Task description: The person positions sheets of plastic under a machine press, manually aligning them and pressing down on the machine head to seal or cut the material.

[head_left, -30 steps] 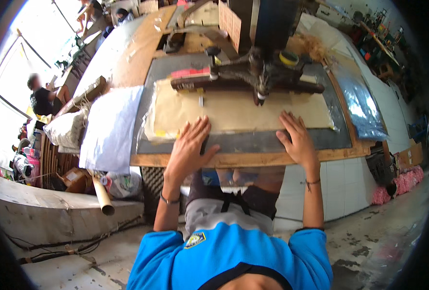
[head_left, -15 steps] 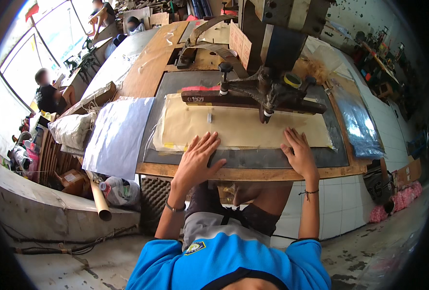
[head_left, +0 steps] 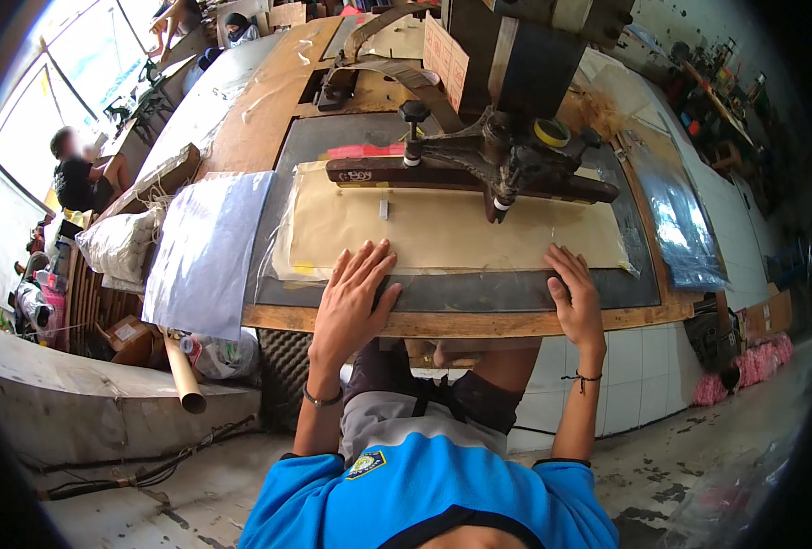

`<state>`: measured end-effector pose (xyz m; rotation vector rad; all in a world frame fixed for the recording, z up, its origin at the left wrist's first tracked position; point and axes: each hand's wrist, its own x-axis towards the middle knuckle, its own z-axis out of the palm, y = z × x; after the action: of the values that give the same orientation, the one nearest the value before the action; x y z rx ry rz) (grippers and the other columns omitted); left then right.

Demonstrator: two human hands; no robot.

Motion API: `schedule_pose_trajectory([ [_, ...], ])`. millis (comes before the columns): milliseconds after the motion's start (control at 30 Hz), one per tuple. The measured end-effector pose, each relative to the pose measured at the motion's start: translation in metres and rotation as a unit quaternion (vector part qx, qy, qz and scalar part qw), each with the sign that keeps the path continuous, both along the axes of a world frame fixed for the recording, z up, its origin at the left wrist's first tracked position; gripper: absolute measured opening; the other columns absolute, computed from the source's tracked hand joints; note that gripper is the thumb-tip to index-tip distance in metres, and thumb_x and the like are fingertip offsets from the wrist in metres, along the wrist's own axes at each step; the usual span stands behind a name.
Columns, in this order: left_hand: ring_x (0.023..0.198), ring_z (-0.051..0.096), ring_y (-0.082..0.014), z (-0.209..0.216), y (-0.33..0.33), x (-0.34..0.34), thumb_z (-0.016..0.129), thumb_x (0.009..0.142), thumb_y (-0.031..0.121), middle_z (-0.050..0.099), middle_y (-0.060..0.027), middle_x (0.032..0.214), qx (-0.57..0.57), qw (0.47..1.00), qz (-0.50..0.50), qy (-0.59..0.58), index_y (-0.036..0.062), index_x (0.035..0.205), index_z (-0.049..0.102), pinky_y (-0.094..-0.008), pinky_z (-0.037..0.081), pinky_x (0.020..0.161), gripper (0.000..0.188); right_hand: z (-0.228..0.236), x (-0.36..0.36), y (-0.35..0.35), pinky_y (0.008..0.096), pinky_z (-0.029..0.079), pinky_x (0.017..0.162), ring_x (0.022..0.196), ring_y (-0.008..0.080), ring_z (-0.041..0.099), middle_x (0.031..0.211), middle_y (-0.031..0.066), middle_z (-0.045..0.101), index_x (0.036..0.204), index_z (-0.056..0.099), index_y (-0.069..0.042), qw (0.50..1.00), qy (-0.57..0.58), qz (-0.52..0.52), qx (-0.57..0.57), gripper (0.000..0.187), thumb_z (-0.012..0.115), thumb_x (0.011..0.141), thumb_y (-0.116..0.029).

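Now both hands, left hand [head_left: 351, 306] and right hand [head_left: 578, 302], remain flat, fingers spread, gripping nothing, pressing the tan sheet [head_left: 452, 229] below the press head [head_left: 479, 165].

A dark press arm [head_left: 470, 174] stretched across the far half of the tan sheet [head_left: 443, 233], barring any reach beyond it, while the near half of the sheet lay open. The left hand [head_left: 351, 297] and right hand [head_left: 575, 297] rested flat on the near edge of the dark bed [head_left: 461, 293], with bare sheet and bed between them. A heavy machine column [head_left: 534, 55] rose behind the arm, closing off the far side. To the left, a pale folded cloth [head_left: 206, 252] draped over the wooden table [head_left: 259, 101]; on the right, a glossy plastic sheet [head_left: 676, 215] covered the edge.
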<state>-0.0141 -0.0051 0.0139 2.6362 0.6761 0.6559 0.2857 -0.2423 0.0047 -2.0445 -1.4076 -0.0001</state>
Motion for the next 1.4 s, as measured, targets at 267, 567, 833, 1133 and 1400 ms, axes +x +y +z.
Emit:
schedule_pose_trajectory([
  [267, 0.136, 0.058, -0.0354, 0.002, 0.000, -0.001, 0.069, 0.094, 0.007, 0.068, -0.0109, 0.140, -0.031, 0.997, 0.014, -0.076, 0.0053, 0.125, 0.072, -0.0480, 0.046, 0.115, 0.032, 0.004, 0.000, -0.003, 0.0439, 0.045, 0.115, 0.132, 0.0322, 0.062, 0.131, 0.0141, 0.072, 0.120, 0.074, 0.000, 0.994, 0.072, -0.015, 0.082, 0.039, 0.056, 0.111, -0.033],
  [567, 0.132, 0.059, -0.0337, 0.005, 0.003, 0.004, 0.072, 0.093, 0.012, 0.071, -0.0092, 0.132, -0.012, 0.999, 0.005, -0.049, 0.0058, 0.121, 0.074, -0.0484, 0.043, 0.116, 0.029, 0.001, -0.002, -0.001, 0.0414, 0.052, 0.103, 0.117, 0.0309, 0.069, 0.116, 0.0122, 0.077, 0.111, 0.076, -0.001, 0.987, 0.071, -0.081, 0.117, 0.026, 0.063, 0.107, -0.022],
  [833, 0.133, 0.059, -0.0341, 0.001, 0.003, 0.001, 0.071, 0.092, 0.010, 0.071, -0.0090, 0.134, -0.020, 0.999, 0.011, -0.047, 0.0069, 0.120, 0.076, -0.0483, 0.044, 0.116, 0.028, -0.003, -0.004, -0.001, 0.0397, 0.053, 0.100, 0.113, 0.0296, 0.069, 0.112, 0.0122, 0.077, 0.111, 0.076, 0.000, 0.985, 0.070, -0.102, 0.118, 0.024, 0.064, 0.106, -0.020],
  [1133, 0.119, 0.067, -0.0332, 0.001, 0.000, 0.001, 0.069, 0.090, 0.000, 0.075, -0.0100, 0.114, -0.014, 0.994, 0.018, -0.108, 0.0047, 0.109, 0.077, -0.0463, 0.052, 0.104, 0.020, -0.004, -0.003, -0.002, 0.0394, 0.052, 0.100, 0.112, 0.0287, 0.070, 0.112, 0.0122, 0.077, 0.110, 0.076, 0.001, 0.988, 0.048, -0.107, 0.104, 0.023, 0.063, 0.106, -0.018],
  [1400, 0.120, 0.065, -0.0326, -0.001, 0.002, 0.001, 0.071, 0.089, 0.003, 0.073, -0.0088, 0.118, -0.015, 0.995, 0.029, -0.094, 0.0065, 0.110, 0.077, -0.0464, 0.050, 0.105, 0.022, -0.005, 0.000, -0.001, 0.0384, 0.052, 0.101, 0.113, 0.0273, 0.070, 0.113, 0.0124, 0.077, 0.110, 0.075, 0.003, 0.990, 0.042, -0.108, 0.086, 0.025, 0.062, 0.107, -0.018],
])
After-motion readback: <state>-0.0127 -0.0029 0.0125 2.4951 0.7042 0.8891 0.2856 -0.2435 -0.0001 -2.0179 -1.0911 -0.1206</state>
